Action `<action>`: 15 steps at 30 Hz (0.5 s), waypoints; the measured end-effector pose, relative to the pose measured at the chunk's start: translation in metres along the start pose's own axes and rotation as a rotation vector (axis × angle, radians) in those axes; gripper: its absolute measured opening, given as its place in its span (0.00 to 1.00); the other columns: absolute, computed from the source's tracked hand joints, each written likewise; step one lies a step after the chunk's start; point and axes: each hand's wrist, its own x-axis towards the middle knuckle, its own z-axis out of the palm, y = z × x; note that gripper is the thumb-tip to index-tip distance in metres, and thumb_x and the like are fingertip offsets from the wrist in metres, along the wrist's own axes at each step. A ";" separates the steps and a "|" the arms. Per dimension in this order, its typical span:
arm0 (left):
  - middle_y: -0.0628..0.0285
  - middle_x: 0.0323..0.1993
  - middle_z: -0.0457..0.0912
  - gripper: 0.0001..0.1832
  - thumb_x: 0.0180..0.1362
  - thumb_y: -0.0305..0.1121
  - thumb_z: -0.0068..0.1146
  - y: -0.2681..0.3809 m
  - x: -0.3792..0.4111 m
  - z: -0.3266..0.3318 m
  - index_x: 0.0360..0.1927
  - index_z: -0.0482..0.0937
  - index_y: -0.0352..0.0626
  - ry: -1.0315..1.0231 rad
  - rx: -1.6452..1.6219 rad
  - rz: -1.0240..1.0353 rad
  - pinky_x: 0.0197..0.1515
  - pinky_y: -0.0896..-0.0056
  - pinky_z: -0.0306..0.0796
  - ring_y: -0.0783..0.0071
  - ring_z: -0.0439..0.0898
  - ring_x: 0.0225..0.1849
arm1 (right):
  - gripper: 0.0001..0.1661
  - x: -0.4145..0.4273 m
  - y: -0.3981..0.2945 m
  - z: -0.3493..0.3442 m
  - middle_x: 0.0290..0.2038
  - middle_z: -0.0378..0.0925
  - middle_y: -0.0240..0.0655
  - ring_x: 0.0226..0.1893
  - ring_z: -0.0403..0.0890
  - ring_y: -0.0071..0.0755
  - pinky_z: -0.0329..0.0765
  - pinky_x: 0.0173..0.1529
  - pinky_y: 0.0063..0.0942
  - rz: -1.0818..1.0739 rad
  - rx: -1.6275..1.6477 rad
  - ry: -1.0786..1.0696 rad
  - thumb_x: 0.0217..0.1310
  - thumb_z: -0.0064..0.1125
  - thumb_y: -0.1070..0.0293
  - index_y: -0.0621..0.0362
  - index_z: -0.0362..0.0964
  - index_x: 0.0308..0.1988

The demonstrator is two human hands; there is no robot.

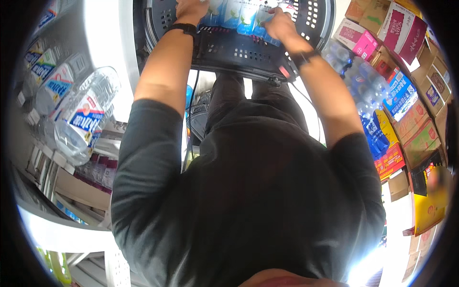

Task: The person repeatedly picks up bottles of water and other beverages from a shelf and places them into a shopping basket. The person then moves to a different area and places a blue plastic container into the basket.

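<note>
Several blue-and-white drink packs (247, 18) with green leaf prints stand side by side in a black perforated plastic basket (215, 46) at the top of the view. My left hand (192, 9) is at their left end, cut off by the picture's edge; its fingertips are partly hidden. At the right end, my right hand (280, 23) touches the outer pack, thumb and fingers against it; how firm the hold is cannot be told. Dark bands circle both wrists.
Large clear plastic bottles (77, 118) stand on shelving at the left. Shrink-wrapped bottles (367, 82) and stacked cartons (403, 32) line the right side. Black cables (192, 104) hang below the basket, near my legs.
</note>
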 end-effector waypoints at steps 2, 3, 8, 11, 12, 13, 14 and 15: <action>0.41 0.68 0.68 0.49 0.56 0.58 0.74 0.010 0.008 -0.008 0.67 0.65 0.31 0.008 0.028 -0.054 0.65 0.44 0.76 0.42 0.71 0.70 | 0.35 -0.039 0.006 -0.024 0.57 0.80 0.48 0.58 0.82 0.54 0.78 0.62 0.42 -0.205 0.233 0.039 0.59 0.73 0.54 0.52 0.74 0.63; 0.42 0.69 0.66 0.48 0.57 0.58 0.73 0.015 0.009 -0.009 0.67 0.65 0.31 0.011 0.034 -0.089 0.65 0.43 0.76 0.42 0.69 0.71 | 0.32 -0.054 0.017 -0.028 0.53 0.83 0.43 0.53 0.85 0.44 0.79 0.59 0.37 -0.245 0.373 0.036 0.59 0.74 0.56 0.53 0.76 0.60; 0.46 0.67 0.67 0.50 0.53 0.59 0.76 0.021 0.007 -0.011 0.70 0.65 0.38 0.089 0.204 0.006 0.60 0.44 0.80 0.43 0.75 0.65 | 0.22 -0.113 0.057 -0.062 0.48 0.81 0.31 0.40 0.83 0.21 0.81 0.44 0.22 -0.192 0.919 -0.175 0.67 0.68 0.71 0.54 0.76 0.59; 0.55 0.57 0.76 0.40 0.59 0.51 0.75 0.049 -0.028 -0.046 0.70 0.71 0.47 0.212 0.372 0.096 0.56 0.57 0.80 0.55 0.81 0.56 | 0.20 -0.126 0.068 -0.088 0.47 0.82 0.30 0.42 0.83 0.22 0.81 0.45 0.23 -0.150 0.957 -0.192 0.70 0.63 0.73 0.58 0.74 0.60; 0.53 0.64 0.73 0.36 0.60 0.32 0.67 0.039 -0.011 -0.022 0.72 0.68 0.51 0.246 0.209 0.012 0.56 0.49 0.79 0.51 0.78 0.63 | 0.20 -0.129 0.066 -0.100 0.47 0.82 0.30 0.43 0.83 0.22 0.80 0.46 0.23 -0.184 0.964 -0.175 0.71 0.62 0.74 0.58 0.74 0.60; 0.53 0.66 0.69 0.37 0.60 0.32 0.66 0.040 -0.017 -0.031 0.73 0.66 0.54 0.174 0.179 0.007 0.57 0.45 0.77 0.48 0.76 0.65 | 0.19 -0.132 0.066 -0.109 0.46 0.82 0.30 0.43 0.83 0.22 0.80 0.46 0.23 -0.221 0.979 -0.161 0.72 0.60 0.74 0.58 0.73 0.60; 0.53 0.68 0.65 0.39 0.60 0.32 0.65 0.041 -0.021 -0.043 0.74 0.64 0.57 0.104 0.148 -0.001 0.59 0.41 0.76 0.45 0.73 0.66 | 0.19 -0.131 0.064 -0.117 0.46 0.82 0.30 0.43 0.83 0.23 0.81 0.46 0.24 -0.264 0.969 -0.133 0.73 0.60 0.74 0.58 0.74 0.61; 0.53 0.69 0.62 0.40 0.60 0.32 0.64 0.037 -0.026 -0.054 0.76 0.62 0.59 0.047 0.111 -0.019 0.61 0.38 0.75 0.42 0.71 0.68 | 0.19 -0.131 0.057 -0.125 0.47 0.84 0.31 0.42 0.83 0.23 0.81 0.46 0.24 -0.308 0.972 -0.107 0.73 0.61 0.73 0.59 0.74 0.61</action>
